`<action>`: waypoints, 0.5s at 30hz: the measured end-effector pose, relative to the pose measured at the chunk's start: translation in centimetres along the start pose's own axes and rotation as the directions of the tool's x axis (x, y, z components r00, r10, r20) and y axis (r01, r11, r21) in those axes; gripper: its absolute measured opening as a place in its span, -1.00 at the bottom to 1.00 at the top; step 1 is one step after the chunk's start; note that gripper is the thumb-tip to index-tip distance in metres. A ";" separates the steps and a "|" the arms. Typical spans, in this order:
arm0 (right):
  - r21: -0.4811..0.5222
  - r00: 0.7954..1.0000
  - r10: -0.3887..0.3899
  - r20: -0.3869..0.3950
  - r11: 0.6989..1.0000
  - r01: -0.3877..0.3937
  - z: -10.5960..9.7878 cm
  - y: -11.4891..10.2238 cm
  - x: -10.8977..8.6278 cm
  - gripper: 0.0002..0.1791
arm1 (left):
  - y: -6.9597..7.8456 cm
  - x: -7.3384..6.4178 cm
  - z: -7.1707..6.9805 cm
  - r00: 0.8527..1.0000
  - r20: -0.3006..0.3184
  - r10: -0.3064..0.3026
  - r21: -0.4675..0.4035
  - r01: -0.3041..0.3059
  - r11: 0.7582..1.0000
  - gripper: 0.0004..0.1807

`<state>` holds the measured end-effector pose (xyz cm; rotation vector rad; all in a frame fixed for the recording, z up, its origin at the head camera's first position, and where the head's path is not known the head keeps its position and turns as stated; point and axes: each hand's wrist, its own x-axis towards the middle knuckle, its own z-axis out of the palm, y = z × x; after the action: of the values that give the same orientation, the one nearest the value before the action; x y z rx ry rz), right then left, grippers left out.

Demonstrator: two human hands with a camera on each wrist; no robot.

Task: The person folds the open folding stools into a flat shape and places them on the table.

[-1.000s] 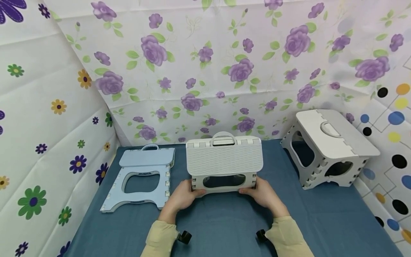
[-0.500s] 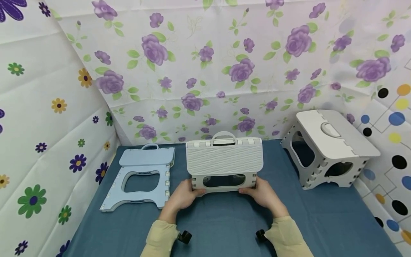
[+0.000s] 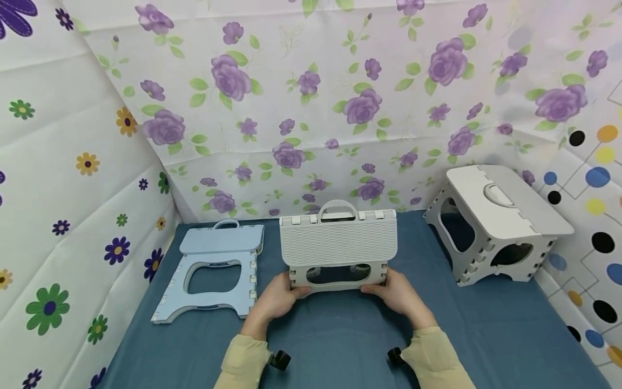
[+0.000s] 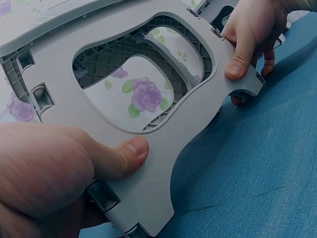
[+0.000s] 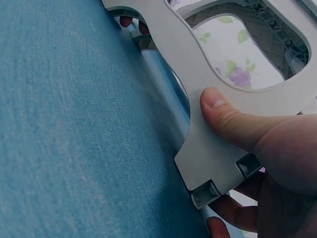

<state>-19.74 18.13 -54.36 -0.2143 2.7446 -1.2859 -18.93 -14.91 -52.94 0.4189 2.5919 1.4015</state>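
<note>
L to R: white daisy-print sheet (image 3: 73, 205) on far L. Then lt-blue stool (image 3: 221, 242), folded flat on the blue cloth (image 3: 335, 335), handle end twd the back, near my L hand. My L hand (image 3: 279, 296) grips the lower L corner of the folded off-white stool (image 3: 339, 237), thumb (image 4: 131, 153) on the front face below the cutout. That stool's mid-cloth btwn my hands, textured seat panel facing me, carry handle (image 3: 338, 202) up top, purple-rose sheet (image 3: 335, 108) behind. Can't tell if its feet touch the cloth. R hand (image 3: 398, 294) grips the lower R corner same way: thumb on front, fingers wrapped behind. Both sleeves (image 3: 437, 356) pale yellow, black gadget (image 3: 280, 359) at ea. wrist. Far R: unfolded white stool (image 3: 486, 216), upright on the cloth, well apart from my hands. R edge: dot-print sheet (image 3: 583, 216).
</note>
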 end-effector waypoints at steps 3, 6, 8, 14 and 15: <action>0.004 1.000 0.003 -0.001 1.000 -0.003 0.0 -0.1 0.0 -0.36 | 0.1 0.0 0.0 1.000 0.000 0.001 -0.011 -0.001 1.000 -0.56; 0.002 1.000 -0.001 0.000 1.000 0.001 0.0 -0.1 0.0 -0.38 | 0.0 0.1 0.1 1.000 -0.002 0.007 -0.016 -0.007 1.000 -0.55; 0.004 1.000 -0.002 0.001 1.000 0.002 0.0 0.0 0.0 -0.38 | -0.1 0.2 0.1 1.000 -0.005 0.011 -0.014 -0.011 1.000 -0.55; 0.010 1.000 0.001 0.005 1.000 -0.001 0.1 0.0 0.0 -0.37 | -0.3 0.2 0.3 1.000 -0.015 0.014 -0.005 -0.014 1.000 -0.56; 0.012 1.000 0.006 0.004 1.000 -0.006 0.1 0.0 0.0 -0.37 | -0.3 0.2 0.3 1.000 -0.016 0.014 -0.004 -0.014 1.000 -0.56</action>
<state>-19.69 18.03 -54.46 -0.2081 2.7316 -1.2981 -19.12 -14.75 -53.38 0.4279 2.6031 1.4200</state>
